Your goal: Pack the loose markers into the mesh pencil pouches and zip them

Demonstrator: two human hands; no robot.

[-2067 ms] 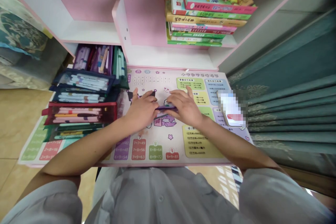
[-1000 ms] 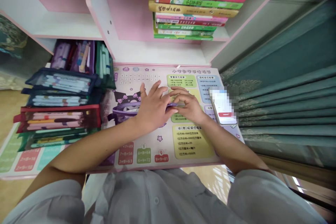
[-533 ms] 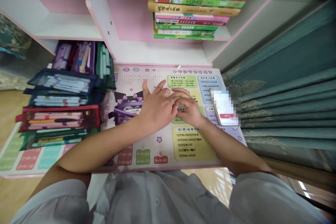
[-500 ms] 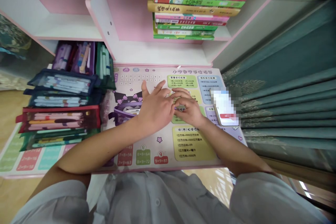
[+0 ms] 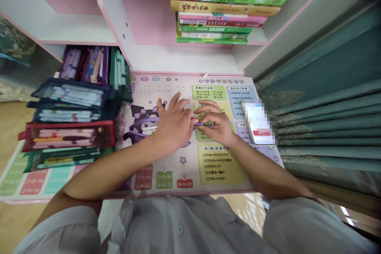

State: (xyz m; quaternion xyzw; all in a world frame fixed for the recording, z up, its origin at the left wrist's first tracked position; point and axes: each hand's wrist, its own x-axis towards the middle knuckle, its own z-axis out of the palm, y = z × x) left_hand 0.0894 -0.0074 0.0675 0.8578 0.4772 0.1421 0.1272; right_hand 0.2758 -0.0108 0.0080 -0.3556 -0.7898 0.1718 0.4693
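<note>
A purple zip pencil case (image 5: 136,138) lies in front of me, its top parted and whitish pens (image 5: 149,130) showing inside. My left hand (image 5: 175,123) reaches across it and hides most of it. The left thumb and a finger pinch at the right end of the case, while the other fingers spread upward. At that same end, my right hand (image 5: 218,127) has thumb and forefinger closed on a thin purple strip, seemingly the case's edge. Whether the zip pull is between the fingers is hidden.
Filled mesh pencil cases, including a red one (image 5: 68,135), are piled at the left. A lit phone (image 5: 258,123) lies at the right, beside a teal curtain (image 5: 321,107). Stacked books (image 5: 226,9) sit on the shelf behind the printed desk mat (image 5: 223,166).
The purple strip between my hands now shows more plainly. My left hand has tipped slightly and its raised fingers have shifted left. The view has moved a little.
</note>
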